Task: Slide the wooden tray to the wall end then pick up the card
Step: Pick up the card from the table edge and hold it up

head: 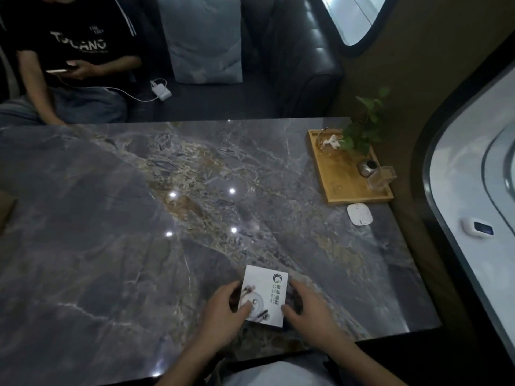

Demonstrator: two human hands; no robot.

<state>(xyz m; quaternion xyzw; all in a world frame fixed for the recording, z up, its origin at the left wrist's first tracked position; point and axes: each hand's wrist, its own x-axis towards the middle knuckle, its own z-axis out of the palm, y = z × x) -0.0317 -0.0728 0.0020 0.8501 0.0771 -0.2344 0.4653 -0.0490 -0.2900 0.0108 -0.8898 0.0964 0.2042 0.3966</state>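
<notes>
A white card [264,293] with a dark logo and a plate picture lies near the front edge of the grey marble table [139,218]. My left hand [223,316] grips its left edge, thumb on top. My right hand [306,310] holds its right edge, fingers curled at the side. Whether the card is lifted off the table I cannot tell. The wooden tray [338,188] sits at the table's far right corner against the wall, carrying a small potted plant [362,129], a metal cup [368,167] and a clear glass [381,178].
A white oval device [359,214] lies just in front of the tray. A seated person [69,57] across the table at the far left holds a phone with a cable to a white charger [160,89]. A grey cushion [204,37] rests on the dark sofa.
</notes>
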